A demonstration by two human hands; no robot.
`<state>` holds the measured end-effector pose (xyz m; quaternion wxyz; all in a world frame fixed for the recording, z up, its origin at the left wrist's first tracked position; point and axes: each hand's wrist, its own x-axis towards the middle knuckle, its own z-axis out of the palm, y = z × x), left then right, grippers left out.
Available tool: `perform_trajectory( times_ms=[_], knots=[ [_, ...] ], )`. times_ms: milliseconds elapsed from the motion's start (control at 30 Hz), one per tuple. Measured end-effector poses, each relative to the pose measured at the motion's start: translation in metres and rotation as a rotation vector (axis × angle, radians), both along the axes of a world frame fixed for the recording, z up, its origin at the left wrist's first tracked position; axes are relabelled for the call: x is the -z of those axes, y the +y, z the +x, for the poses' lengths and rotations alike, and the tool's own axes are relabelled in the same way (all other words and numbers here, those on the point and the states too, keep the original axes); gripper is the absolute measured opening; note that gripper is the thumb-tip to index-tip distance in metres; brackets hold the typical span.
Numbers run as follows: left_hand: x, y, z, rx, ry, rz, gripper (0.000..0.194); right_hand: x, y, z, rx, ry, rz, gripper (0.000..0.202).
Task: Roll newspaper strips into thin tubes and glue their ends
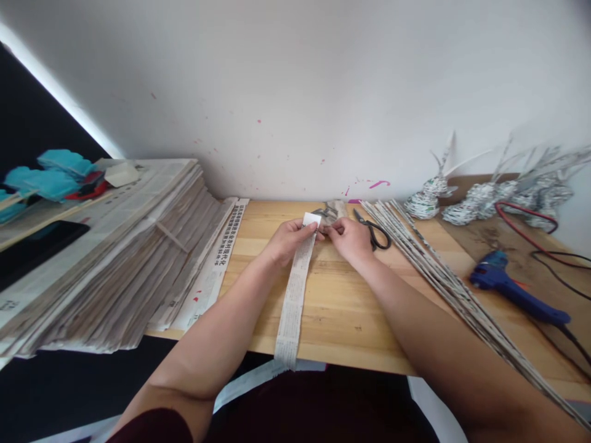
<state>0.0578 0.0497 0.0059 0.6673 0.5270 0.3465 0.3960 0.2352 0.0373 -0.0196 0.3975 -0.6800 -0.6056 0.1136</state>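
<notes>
Pale wall (295,92) behind a wooden worktop (351,314); a newsprint strip (295,283) lies left of the scissors (369,224).
The left hand (293,239) pinches the strip's far end between thumb and fingers, while the right hand (349,237), just left of the scissors, has its fingertips pressed together; what they pinch is too small to tell. The strip looks light, limp, easily creased or torn, so a flat finger-and-thumb hold near its end should suit. Paper rods (434,280) lie right of the scissors.
</notes>
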Motion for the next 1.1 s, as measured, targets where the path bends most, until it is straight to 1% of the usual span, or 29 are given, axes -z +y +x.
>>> perform_trajectory(
  times_ms=[100, 167, 233, 267, 333, 400, 467, 567, 633, 700, 800, 933, 1000, 1100],
  knots=[
    [-0.001, -0.001, 0.001, 0.004, 0.037, 0.006, 0.038, 0.001, 0.001, 0.001, 0.012, 0.219, 0.019, 0.024],
    [-0.004, -0.003, 0.001, 0.010, 0.051, 0.040, 0.038, 0.002, 0.003, 0.001, -0.012, 0.399, 0.033, 0.028],
    [-0.007, -0.004, 0.001, -0.011, 0.063, 0.053, 0.036, 0.003, 0.004, 0.002, -0.101, 0.524, 0.024, 0.030],
    [-0.009, -0.005, 0.001, -0.029, 0.069, 0.050, 0.035, 0.004, 0.005, 0.002, -0.154, 0.549, 0.013, 0.029],
    [-0.011, -0.004, 0.000, -0.057, 0.084, 0.038, 0.031, 0.005, 0.004, 0.001, -0.214, 0.529, -0.006, 0.025],
    [-0.012, -0.003, -0.001, -0.059, 0.095, 0.000, 0.030, 0.003, 0.002, -0.001, -0.200, 0.473, -0.003, 0.024],
    [-0.012, -0.001, -0.004, -0.027, 0.101, -0.059, 0.033, -0.002, -0.002, -0.003, -0.170, 0.457, 0.008, 0.026],
    [-0.012, -0.001, -0.006, 0.034, 0.077, -0.154, 0.038, -0.011, -0.007, -0.006, -0.167, 0.527, 0.017, 0.035],
    [-0.013, -0.002, -0.006, 0.048, 0.048, -0.185, 0.038, -0.016, -0.010, -0.008, -0.207, 0.590, 0.023, 0.038],
    [-0.015, -0.003, -0.005, 0.039, 0.033, -0.178, 0.038, -0.018, -0.011, -0.011, -0.277, 0.646, 0.012, 0.038],
    [-0.016, -0.004, -0.004, 0.015, 0.045, -0.128, 0.037, -0.020, -0.014, -0.014, -0.377, 0.718, -0.064, 0.039],
    [-0.016, -0.005, -0.004, 0.003, 0.097, -0.074, 0.036, -0.027, -0.018, -0.014, -0.460, 0.774, -0.138, 0.041],
    [-0.015, -0.005, -0.004, 0.002, 0.115, -0.057, 0.036, -0.030, -0.019, -0.013, -0.472, 0.731, -0.141, 0.042],
    [-0.015, -0.007, -0.002, 0.009, 0.132, -0.037, 0.036, -0.032, -0.020, -0.012, -0.435, 0.654, -0.138, 0.041]
  ],
)
